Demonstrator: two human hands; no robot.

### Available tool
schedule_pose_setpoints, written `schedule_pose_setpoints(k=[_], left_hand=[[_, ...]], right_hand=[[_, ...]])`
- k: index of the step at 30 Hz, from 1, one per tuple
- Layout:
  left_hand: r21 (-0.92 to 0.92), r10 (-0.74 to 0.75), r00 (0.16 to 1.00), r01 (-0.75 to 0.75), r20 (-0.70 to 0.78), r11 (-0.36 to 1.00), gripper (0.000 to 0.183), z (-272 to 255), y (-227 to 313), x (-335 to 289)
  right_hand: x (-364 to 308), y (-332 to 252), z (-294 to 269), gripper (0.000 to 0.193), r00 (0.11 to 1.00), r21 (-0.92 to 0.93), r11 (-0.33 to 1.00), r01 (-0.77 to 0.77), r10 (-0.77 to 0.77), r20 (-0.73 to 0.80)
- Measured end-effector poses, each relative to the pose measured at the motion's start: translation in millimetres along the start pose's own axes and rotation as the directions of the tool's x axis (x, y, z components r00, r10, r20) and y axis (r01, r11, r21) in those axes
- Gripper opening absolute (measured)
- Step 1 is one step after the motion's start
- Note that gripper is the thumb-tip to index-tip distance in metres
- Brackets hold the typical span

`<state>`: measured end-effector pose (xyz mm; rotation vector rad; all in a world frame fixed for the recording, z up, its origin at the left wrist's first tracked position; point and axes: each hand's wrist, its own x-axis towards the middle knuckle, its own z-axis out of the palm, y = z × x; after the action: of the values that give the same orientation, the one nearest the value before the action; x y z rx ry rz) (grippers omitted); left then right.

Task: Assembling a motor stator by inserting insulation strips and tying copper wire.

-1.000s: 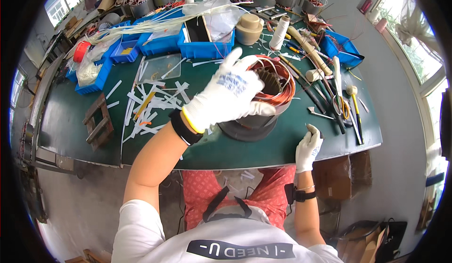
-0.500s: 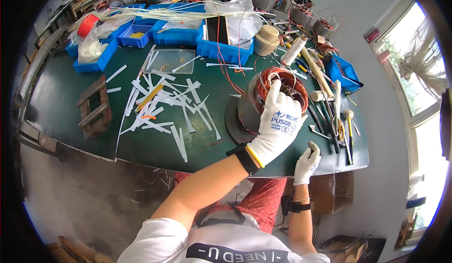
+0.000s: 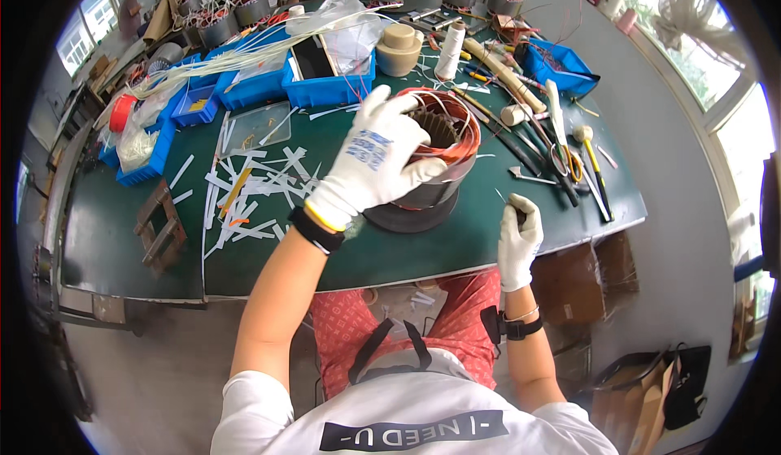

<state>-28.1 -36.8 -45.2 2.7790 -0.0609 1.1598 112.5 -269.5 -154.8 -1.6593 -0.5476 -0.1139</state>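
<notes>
A grey motor stator [image 3: 443, 190] with reddish copper windings [image 3: 465, 129] round its top stands upright on a dark round base [image 3: 415, 217]. My left hand [image 3: 374, 158], in a white knit glove, is at the stator's left rim. Its fingers are spread, with the thumb in front of the windings and nothing visible in its grasp; whether it touches the coil is hard to tell. Closer to the table's front edge, my gloved right hand [image 3: 519, 242] is closed in a pinch. A thin, pale needle-like piece [image 3: 500, 196] sticks up from its fingertips.
White paper strips [image 3: 260, 186] lie scattered on the left, near a rusty metal frame [image 3: 160, 223]. Blue bins [image 3: 329, 89] line the back. A white thread cone [image 3: 450, 52], scissors [image 3: 561, 158] and a mallet [image 3: 590, 150] with other tools lie right of the stator.
My left hand has drawn back from over the stator's opening to its left side, and its fingers have spread. The right hand stays pinched, slightly raised. The whole view has shifted.
</notes>
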Motion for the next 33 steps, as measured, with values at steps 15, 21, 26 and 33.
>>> schedule_pose_setpoints(k=[15, 21, 26, 33], left_hand=[[0.015, -0.102, 0.962, 0.101, 0.253, 0.995, 0.085, -6, 24, -5], [-0.107, -0.042, 0.919, 0.091, 0.391, 0.99, 0.087, -15, 6, 6], [-0.01, 0.018, 0.829, -0.016, 0.558, 1.0, 0.092, -44, 3, 29], [-0.022, 0.062, 0.613, -0.073, 0.788, 0.997, 0.065, -36, 1, 45]], right_hand=[[-19, -63, 25, 0.029, 0.871, -0.057, 0.872, 0.486, -0.478, 0.116], [-17, -62, 43, 0.028, 0.742, -0.238, 0.715, 0.657, -0.558, 0.37], [10, -95, 32, 0.021, 0.698, 0.118, 0.882, 0.457, -0.438, 0.567], [-7, -83, 47, 0.016, 0.776, 0.046, 0.86, 0.509, -0.481, 0.407]])
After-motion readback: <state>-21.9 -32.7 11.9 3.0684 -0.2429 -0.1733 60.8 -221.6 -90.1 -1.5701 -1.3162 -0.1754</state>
